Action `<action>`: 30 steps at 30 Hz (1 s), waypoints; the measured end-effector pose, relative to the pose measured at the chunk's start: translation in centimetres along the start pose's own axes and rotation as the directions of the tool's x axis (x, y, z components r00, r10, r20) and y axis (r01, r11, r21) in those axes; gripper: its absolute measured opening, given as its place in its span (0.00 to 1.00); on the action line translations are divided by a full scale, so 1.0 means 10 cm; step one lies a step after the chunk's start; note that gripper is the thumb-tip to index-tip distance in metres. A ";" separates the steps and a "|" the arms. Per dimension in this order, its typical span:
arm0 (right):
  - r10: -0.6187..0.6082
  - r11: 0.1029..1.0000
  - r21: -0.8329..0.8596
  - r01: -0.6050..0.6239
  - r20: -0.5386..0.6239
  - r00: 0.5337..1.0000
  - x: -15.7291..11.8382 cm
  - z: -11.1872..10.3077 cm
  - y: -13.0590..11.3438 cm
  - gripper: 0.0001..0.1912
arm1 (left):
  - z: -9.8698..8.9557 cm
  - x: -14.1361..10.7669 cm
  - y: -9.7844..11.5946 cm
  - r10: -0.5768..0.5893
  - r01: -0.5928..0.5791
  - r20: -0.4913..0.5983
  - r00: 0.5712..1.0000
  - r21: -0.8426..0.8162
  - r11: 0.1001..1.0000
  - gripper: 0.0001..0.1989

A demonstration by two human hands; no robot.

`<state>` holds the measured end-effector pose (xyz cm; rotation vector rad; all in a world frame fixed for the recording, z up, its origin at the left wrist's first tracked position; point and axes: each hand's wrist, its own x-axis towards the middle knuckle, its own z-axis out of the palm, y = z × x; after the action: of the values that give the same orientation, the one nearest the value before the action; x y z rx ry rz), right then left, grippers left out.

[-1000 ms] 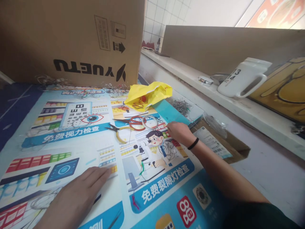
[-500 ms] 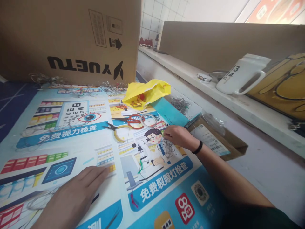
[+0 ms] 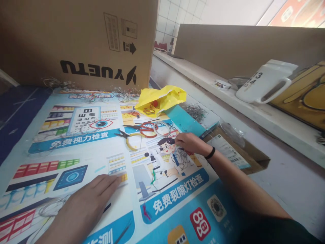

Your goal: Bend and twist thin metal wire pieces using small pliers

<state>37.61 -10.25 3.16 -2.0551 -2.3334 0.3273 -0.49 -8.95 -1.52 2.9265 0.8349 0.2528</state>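
Observation:
My left hand [image 3: 93, 196] lies flat on the printed poster sheet [image 3: 101, 166], its fingers stretched out side by side. Coiled thin wire [image 3: 50, 208] lies by its wrist. Further off to the right, my right hand [image 3: 190, 143] has its fingers pinched together low over the sheet; what sits between the fingertips is hidden. A loose tangle of thin wire [image 3: 183, 160] lies just below that hand. Beyond it are a pale ring-shaped coil [image 3: 161, 128], scissors with red handles [image 3: 149, 130] and pliers with yellow handles [image 3: 131, 142].
A yellow bag [image 3: 162, 98] lies open beside a teal strip [image 3: 185, 118] and a heap of fine wire pieces [image 3: 195, 112]. The large cardboard box [image 3: 101, 44] stands behind. At right are a small cardboard box [image 3: 254, 157] and a ledge with a white mug [image 3: 264, 81].
The whole view has shifted slightly, so the scene sits a little further right in the picture. Both hands keep nearly the same places and poses on the sheet.

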 end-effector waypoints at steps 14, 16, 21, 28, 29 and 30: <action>-0.001 0.999 -0.045 0.004 0.060 0.998 -0.35 -0.01 0.05 0.09 | 0.04 -0.02 -0.01 -0.030 0.031 0.022 0.999 -0.052 0.998 0.23; -0.002 0.999 -0.036 0.002 -0.006 1.000 -0.30 -0.05 0.02 0.11 | 0.03 -0.02 -0.01 -0.028 0.029 0.022 0.999 -0.045 0.999 0.22; -0.060 0.997 -0.064 0.047 -0.225 0.973 0.06 -0.07 -0.05 0.12 | -0.02 0.00 0.02 -0.027 0.029 0.037 0.999 -0.051 0.998 0.22; -0.162 0.975 -0.170 0.145 -0.093 0.982 0.50 0.00 -0.13 0.11 | -0.03 0.02 0.03 -0.057 0.064 0.088 0.994 -0.079 0.995 0.23; -0.170 0.974 -0.167 0.152 -0.094 0.981 0.51 -0.01 -0.13 0.12 | -0.03 0.01 0.03 -0.064 0.071 0.093 0.994 -0.082 0.994 0.24; -0.184 0.973 -0.158 0.168 -0.100 0.978 0.50 -0.04 -0.13 0.13 | -0.03 0.01 0.03 -0.068 0.076 0.096 0.993 -0.084 0.994 0.24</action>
<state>35.69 -5.48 3.14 -1.8479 -2.5147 0.0318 -0.28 -9.12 -1.14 2.7967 0.8905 0.1422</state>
